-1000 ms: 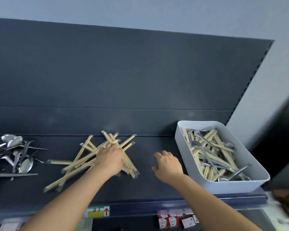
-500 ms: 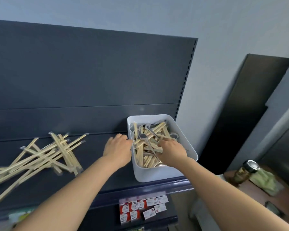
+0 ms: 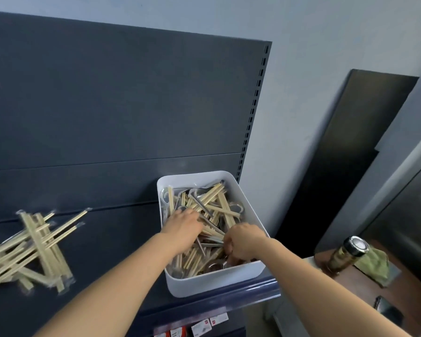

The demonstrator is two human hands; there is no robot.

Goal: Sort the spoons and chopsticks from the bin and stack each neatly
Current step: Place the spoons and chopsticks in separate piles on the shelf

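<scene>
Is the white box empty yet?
No, far from empty. Chopsticks and spoons are heaped inside the box, nearly up to its rim.

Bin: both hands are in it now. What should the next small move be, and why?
Probably close the left hand on a few chopsticks and lift them toward the pile on the shelf. The bin holds mixed spoons and chopsticks; what the right hand holds is unclear.

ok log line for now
left hand: in white plastic bin; right hand: in bin, grip unclear; pale wooden chopstick pile: on dark shelf
</scene>
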